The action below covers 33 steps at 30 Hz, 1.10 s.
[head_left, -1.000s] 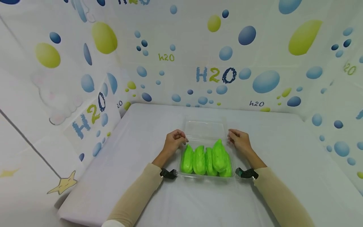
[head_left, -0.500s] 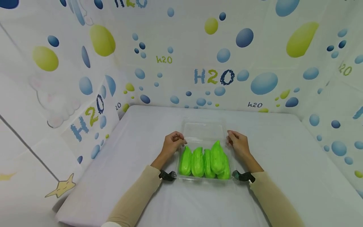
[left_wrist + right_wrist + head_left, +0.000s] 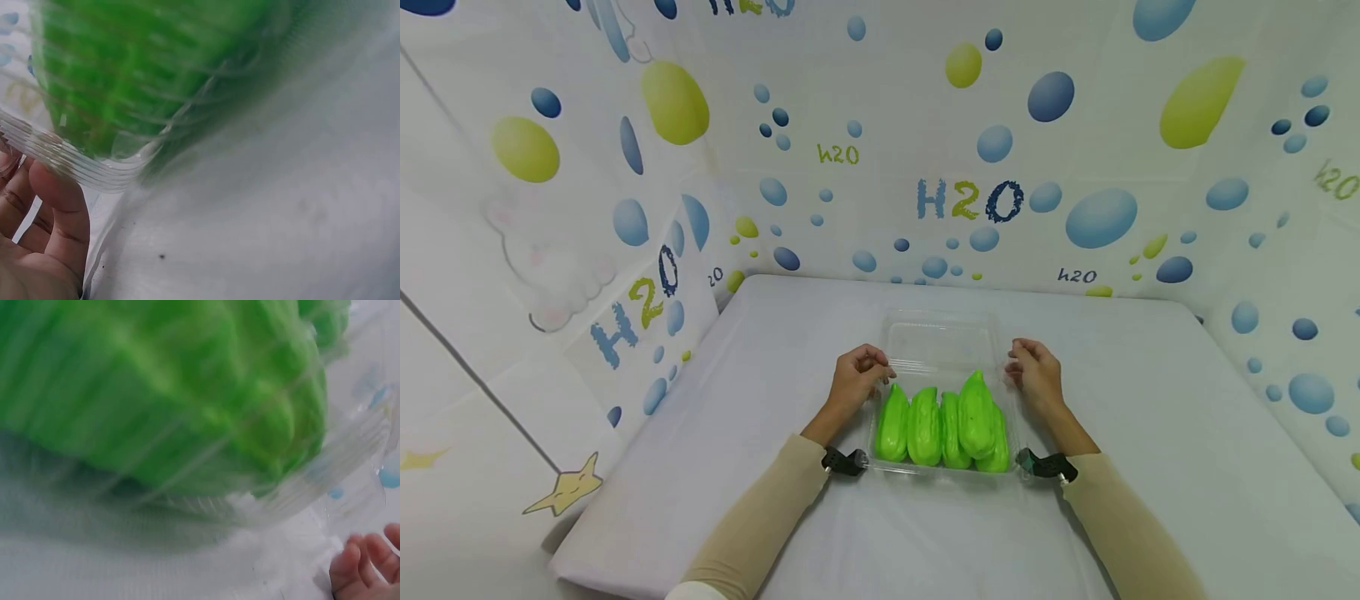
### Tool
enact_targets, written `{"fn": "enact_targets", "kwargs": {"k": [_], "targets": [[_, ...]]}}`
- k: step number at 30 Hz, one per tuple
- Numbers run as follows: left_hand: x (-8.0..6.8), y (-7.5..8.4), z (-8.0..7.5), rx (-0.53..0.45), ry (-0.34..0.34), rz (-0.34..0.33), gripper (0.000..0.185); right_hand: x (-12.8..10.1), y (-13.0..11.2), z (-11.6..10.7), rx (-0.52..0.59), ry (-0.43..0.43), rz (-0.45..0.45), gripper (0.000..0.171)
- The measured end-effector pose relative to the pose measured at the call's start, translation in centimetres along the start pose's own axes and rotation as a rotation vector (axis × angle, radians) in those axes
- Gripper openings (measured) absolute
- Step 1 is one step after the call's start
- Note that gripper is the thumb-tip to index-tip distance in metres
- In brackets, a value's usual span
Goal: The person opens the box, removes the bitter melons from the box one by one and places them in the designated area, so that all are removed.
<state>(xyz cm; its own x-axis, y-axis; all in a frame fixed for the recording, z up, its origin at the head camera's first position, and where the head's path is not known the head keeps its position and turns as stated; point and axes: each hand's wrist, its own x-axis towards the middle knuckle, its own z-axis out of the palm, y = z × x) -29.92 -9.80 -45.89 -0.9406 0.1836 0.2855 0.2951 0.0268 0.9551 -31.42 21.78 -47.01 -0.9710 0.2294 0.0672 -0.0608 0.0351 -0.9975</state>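
Observation:
A clear plastic clamshell box (image 3: 880, 466) sits on the table in the head view, its lid (image 3: 940, 337) laid back away from me. Several bright green, ridged gourds (image 3: 924, 429) lie in it side by side, one resting on top of others at the right. My left hand (image 3: 854, 382) pinches the rim at the back left corner; in the left wrist view the thumb (image 3: 60, 194) meets the ribbed corner. My right hand (image 3: 1037, 379) is just off the back right corner, fingers loosely bent, and in the right wrist view the fingertips (image 3: 347, 561) are apart from the box.
A white cloth covers the table (image 3: 775, 350). Behind and beside it hangs a white curtain (image 3: 887, 100) printed with blue and yellow-green drops. Each wrist wears a black strap (image 3: 844, 462) close to the box's sides.
My right hand has come away from the box's back right corner, slightly outward. The left hand stays at its corner, and the box and gourds keep their place.

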Motion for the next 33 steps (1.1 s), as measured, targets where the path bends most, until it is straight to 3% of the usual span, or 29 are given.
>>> {"fn": "enact_targets", "kwargs": {"k": [7,12,18,25,33], "targets": [[0.2,-1.8,0.2,0.012,0.074,-0.021,0.010,-0.9,-1.5,0.5,-0.192,0.138,-0.122,0.032],[0.2,-1.9,0.2,0.011,0.098,-0.011,0.009,-2.0,-3.6,1.1,-0.255,0.133,-0.264,0.031],[0.3,-1.8,0.1,-0.007,0.100,-0.002,0.010,-3.1,-5.6,1.7,-0.324,0.004,-0.349,0.032],[-0.4,0.9,-0.1,-0.028,0.043,-0.012,0.013,-4.0,-7.0,1.8,-0.367,-0.198,-0.387,0.028],[-0.3,0.9,-0.7,-0.011,0.069,-0.007,0.017,-4.0,-6.8,1.6,-0.497,-0.394,-0.466,0.029]]}}
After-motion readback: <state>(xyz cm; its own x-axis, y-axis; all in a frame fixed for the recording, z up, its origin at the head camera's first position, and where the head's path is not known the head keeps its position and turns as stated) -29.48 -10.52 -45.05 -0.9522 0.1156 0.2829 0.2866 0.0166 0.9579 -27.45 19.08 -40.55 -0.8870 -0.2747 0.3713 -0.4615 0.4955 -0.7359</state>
